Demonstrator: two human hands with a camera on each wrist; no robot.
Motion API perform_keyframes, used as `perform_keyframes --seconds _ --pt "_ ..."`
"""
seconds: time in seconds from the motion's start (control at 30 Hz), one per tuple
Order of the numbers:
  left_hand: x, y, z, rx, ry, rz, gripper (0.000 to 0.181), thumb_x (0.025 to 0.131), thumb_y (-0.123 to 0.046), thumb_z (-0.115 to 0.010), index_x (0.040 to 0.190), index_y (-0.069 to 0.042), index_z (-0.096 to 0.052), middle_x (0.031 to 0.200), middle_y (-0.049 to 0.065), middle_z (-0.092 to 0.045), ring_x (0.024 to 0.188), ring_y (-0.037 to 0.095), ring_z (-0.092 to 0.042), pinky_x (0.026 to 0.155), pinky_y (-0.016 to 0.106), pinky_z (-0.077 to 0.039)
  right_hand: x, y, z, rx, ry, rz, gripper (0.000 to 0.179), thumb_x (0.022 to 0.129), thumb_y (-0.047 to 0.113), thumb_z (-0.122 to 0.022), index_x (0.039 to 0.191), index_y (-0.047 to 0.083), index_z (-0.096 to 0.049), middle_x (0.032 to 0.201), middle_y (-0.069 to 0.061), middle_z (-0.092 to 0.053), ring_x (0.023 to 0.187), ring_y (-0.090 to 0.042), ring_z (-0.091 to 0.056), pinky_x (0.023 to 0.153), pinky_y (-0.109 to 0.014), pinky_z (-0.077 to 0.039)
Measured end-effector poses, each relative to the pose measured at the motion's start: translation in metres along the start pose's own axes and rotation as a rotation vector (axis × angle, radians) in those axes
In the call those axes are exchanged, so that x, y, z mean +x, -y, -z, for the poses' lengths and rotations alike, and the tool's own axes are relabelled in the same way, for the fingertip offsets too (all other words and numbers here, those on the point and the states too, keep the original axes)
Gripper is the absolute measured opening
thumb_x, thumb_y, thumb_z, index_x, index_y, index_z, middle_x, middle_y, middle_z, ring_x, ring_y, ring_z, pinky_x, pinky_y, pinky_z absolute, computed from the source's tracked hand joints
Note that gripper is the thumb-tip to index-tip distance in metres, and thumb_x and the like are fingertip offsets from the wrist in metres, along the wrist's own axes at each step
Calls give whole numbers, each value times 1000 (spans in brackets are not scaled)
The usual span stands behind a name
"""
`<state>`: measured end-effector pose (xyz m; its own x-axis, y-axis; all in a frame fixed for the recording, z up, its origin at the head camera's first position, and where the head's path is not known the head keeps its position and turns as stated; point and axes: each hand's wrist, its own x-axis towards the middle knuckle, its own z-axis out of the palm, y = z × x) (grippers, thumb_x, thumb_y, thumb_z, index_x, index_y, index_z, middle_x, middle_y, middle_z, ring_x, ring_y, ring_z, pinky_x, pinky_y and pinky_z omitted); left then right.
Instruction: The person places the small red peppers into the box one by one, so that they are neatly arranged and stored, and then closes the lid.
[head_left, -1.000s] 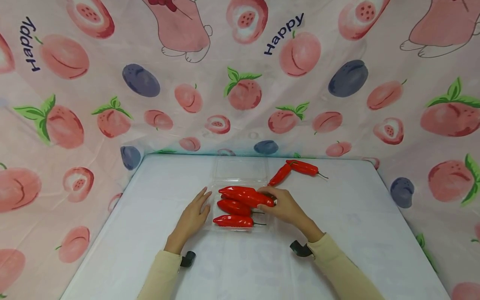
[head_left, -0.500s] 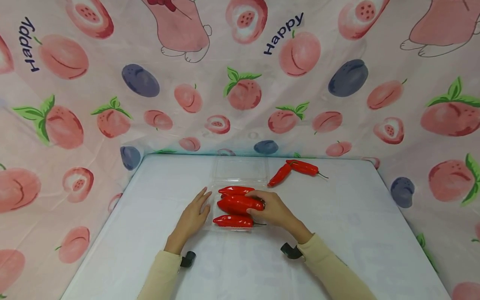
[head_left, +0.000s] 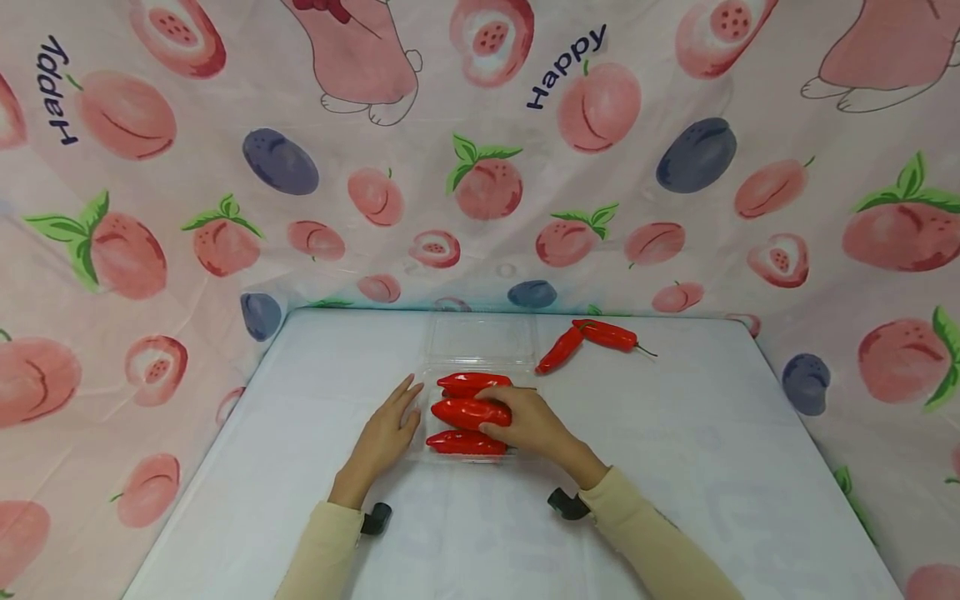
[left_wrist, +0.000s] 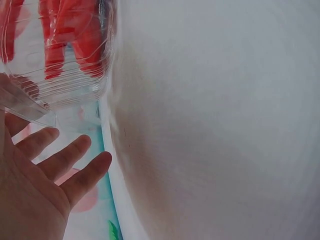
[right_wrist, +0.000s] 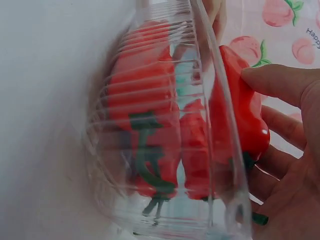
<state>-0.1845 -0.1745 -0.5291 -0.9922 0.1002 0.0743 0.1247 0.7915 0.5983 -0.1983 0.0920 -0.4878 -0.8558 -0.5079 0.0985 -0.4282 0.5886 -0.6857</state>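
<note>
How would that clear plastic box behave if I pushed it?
Being ribbed and thin-looking, the clear box would probably flex. It should be light for its size, though the red peppers inside might add some weight. Its open lid, lying behind it, might drag along.

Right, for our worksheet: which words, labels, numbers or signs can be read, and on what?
"Happy": patterned cloth, upper middle of the head view.
"Happy", turned sideways: same cloth, far left.
"Happ", cut off at the edge: cloth, right wrist view.
No legible text on the clear box, red peppers or table.
</note>
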Motion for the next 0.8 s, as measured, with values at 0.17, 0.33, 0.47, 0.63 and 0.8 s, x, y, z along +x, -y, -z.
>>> perform_keyframes --seconds 0.17,0.33,0.47,0.63,0.8 --pt "-1 0 0 13 -5 -8 48 99 -21 -53 146 -15 -47 160 2 -34 141 32 -43 111 55 -41 1 1 -4 -27 9 -10 44 85 25 -76 127 17 -63 119 1 -67 106 -16 -61 90 -35 -58" --pt "-1 -1 0 -2 -1 -8 47 99 -20 -53 146 -15 -49 160 1 -35 142 31 -42 113 54 -39 1 -1 -7 -51 35 -43 47 85 27 -76 129 18 -62 123 1 -66 110 -18 -59 92 -37 -57" --pt "-1 -1 1 -1 3 -8 48 99 -20 -53 146 -14 -48 160 2 -34 142 32 -42 113 54 -39 3 -3 -10 -74 43 -47 47 85 27 -76 129 17 -62 123 1 -67 111 -19 -59 93 -38 -56" --pt "-1 -1 1 11 -1 -9 48 99 -21 -53 147 -15 -47 160 2 -34 141 33 -43 112 56 -39 5 -4 -12 -95 39 -59 48 85 26 -76 130 17 -62 124 -1 -66 112 -21 -59 94 -41 -55" --pt "-1 -1 2 3 4 -1 48 99 -21 -53 146 -16 -48 160 1 -34 141 33 -43 112 56 -39 5 -5 -14 -123 38 -50 48 84 26 -76 129 16 -62 123 -2 -67 110 -21 -60 94 -42 -55"
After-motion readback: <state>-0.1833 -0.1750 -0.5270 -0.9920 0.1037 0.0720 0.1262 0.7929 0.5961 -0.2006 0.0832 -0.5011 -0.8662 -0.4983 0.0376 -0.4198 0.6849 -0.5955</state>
